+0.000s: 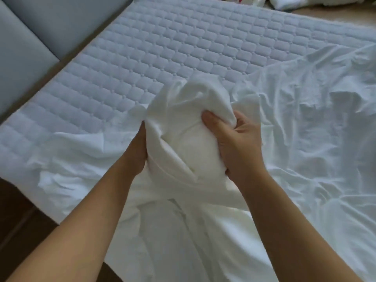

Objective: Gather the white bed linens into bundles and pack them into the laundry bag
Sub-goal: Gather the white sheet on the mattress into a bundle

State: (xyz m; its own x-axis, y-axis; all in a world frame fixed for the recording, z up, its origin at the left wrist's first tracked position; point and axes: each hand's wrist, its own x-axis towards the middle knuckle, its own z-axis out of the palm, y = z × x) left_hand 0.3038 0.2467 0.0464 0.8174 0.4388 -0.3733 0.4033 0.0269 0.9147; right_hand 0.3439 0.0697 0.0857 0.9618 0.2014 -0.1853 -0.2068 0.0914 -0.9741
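Note:
A white bed sheet (301,127) lies crumpled across the near and right part of the quilted mattress (162,47). Part of it is gathered into a rounded bundle (183,127) held up in the middle of the view. My left hand (137,151) grips the bundle's left side, fingers hidden behind the cloth. My right hand (238,145) grips its right side, thumb pressed into the fabric on top. The sheet trails from the bundle down toward me. No laundry bag is in view.
A grey padded headboard (30,37) runs along the left. More white linen (289,3) lies heaped on the floor at the top right beyond the bed. Dark wooden floor (20,216) shows at the lower left.

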